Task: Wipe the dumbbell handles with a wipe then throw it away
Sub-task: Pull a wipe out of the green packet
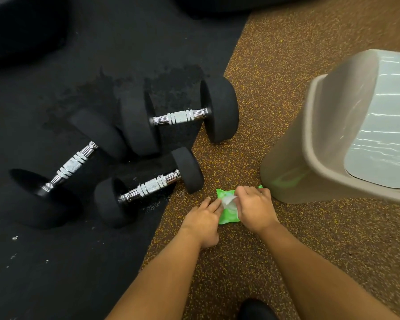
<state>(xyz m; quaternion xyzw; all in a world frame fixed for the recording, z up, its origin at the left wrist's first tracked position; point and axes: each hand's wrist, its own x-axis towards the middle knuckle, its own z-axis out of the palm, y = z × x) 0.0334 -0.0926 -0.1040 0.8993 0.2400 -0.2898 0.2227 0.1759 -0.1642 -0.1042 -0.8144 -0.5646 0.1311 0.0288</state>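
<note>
Speckled floor (275, 72), wipe pack (228, 218) half hidden, left fingers (211, 203) straight on it, right fingers (243, 191) pinching wipe (229, 201)

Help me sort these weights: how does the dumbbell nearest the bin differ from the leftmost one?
The bin-side dumbbell runs almost level across the view; the leftmost dumbbell slants steeply. The bin-side dumbbell has one head on the brown floor; the leftmost dumbbell lies wholly on the black mat. Both have black round heads and chrome handles.

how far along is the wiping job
Done: nothing visibly. In hand: the right hand pinches a white sheet at the green wipe pack, the left hand pressing on it. Left: wiping three dumbbell handles, then using the bin.
</note>
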